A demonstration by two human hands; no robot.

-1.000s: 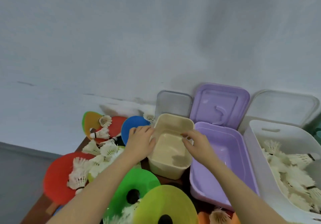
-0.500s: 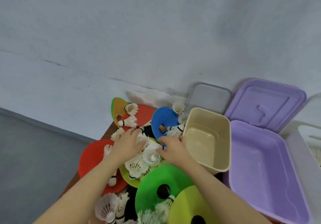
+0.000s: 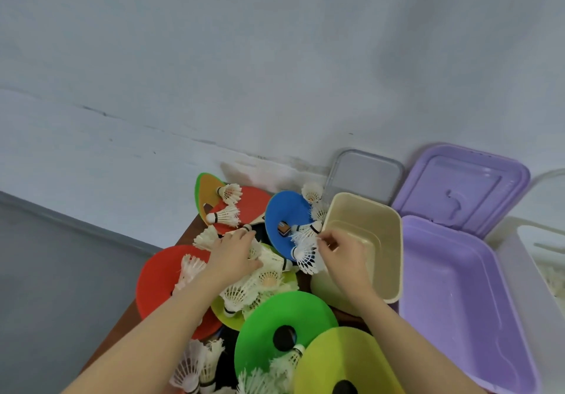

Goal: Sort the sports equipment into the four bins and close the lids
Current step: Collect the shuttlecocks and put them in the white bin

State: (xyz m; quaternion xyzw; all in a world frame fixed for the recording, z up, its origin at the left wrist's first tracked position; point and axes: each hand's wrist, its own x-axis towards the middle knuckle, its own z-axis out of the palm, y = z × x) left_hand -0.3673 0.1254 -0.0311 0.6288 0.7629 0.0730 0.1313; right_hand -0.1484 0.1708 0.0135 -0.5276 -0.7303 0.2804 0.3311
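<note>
Since half a second ago, the right hand [image 3: 342, 254] has lifted off the pile toward the beige bin [image 3: 386, 240], and now pinches a white shuttlecock [image 3: 307, 260] by its feathers just left of the bin's rim. Left hand [image 3: 234, 254] lies palm-down, fingers spread, on the heap of shuttlecocks [image 3: 260, 283] among coloured discs [image 3: 284, 314]. Both forearms reach forward. The beige bin and the purple bin [image 3: 458, 295] show nothing inside, their lids [image 3: 461, 188] propped behind.
</note>
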